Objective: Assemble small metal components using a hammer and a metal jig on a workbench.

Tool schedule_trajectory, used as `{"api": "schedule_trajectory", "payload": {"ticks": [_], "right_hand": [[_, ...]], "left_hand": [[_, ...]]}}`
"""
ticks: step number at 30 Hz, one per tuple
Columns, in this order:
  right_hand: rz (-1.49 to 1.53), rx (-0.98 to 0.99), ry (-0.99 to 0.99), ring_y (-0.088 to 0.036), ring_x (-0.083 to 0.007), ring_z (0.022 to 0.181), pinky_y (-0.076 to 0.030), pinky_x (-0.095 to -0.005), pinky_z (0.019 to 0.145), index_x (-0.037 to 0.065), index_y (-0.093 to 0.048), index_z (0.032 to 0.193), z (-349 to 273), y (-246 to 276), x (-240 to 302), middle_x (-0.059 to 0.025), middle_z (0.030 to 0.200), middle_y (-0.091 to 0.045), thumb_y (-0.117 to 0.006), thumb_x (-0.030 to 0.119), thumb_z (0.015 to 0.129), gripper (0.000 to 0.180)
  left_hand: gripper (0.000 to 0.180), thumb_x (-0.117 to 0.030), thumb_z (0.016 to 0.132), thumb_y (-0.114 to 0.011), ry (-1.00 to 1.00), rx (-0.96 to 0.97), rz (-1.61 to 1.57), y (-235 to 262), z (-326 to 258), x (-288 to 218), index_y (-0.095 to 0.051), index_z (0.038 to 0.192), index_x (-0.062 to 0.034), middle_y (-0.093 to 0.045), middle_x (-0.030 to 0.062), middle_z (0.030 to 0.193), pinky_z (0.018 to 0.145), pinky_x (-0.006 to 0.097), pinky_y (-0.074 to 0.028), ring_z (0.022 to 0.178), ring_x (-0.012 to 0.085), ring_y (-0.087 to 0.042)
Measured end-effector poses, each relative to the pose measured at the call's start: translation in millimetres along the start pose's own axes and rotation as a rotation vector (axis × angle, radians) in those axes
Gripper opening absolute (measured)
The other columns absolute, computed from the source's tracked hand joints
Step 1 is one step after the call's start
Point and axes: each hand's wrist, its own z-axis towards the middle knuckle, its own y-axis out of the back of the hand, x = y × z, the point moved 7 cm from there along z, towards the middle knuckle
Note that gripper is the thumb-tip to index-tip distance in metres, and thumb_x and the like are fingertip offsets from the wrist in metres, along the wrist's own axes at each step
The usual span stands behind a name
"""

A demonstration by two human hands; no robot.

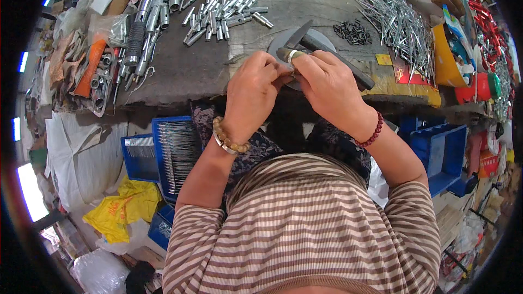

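Note:
My left hand and my right hand meet at the bench's near edge, fingertips pinched together. Whatever small thing lies between them is mostly hidden by the fingers. A brownish wrap with a white band shows at a finger of my right hand. Just beyond the fingertips, a hammer with a dark handle and a pointed head rests across a round grey disc. Past the hammer is a small pile of short black pieces.
Short silver metal tubes are heaped at the far middle, with long thin metal rods to the right. Tools and sockets crowd the left. A yellow container stands right; blue crates sit below the bench.

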Motion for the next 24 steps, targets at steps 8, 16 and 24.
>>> {"api": "schedule_trajectory", "payload": {"ticks": [8,16,24], "right_hand": [[-0.260,-0.066,-0.173,-0.064,-0.0366,0.098,-0.052,-0.0477,0.084,0.005,-0.062,0.119,-22.9,41.7,-33.6,-0.0153,0.102,-0.067,-0.071,0.003,0.082,0.038],[-0.028,-0.138,-0.307,-0.063,-0.0398,0.088,-0.052,-0.0458,0.074,0.002,-0.060,0.119,-50.9,57.8,-30.8,-0.0160,0.101,-0.062,-0.070,0.002,0.086,0.035],[-0.142,-0.060,-0.153,-0.070,-0.0323,0.083,-0.056,-0.0387,0.068,0.003,-0.070,0.106,-86.2,47.6,-5.5,-0.0151,0.106,-0.065,-0.069,-0.004,0.084,0.024]], "left_hand": [[0.012,0.000,0.086,-0.071,0.046,0.005,-0.030,2.0,-0.5,-1.9,-0.074,0.097,-0.0030,-0.060,0.0084,0.093,0.074,0.035,-0.051,0.086,0.0257,-0.063],[0.012,-0.004,0.086,-0.077,0.018,-0.021,-0.059,2.7,0.3,0.0,-0.075,0.098,-0.0029,-0.062,0.0070,0.091,0.072,0.033,-0.050,0.082,0.0233,-0.063],[0.012,-0.002,0.087,-0.075,-0.008,-0.020,-0.043,0.9,0.1,0.0,-0.075,0.099,-0.0024,-0.061,0.0072,0.091,0.071,0.033,-0.050,0.081,0.0224,-0.063]]}}
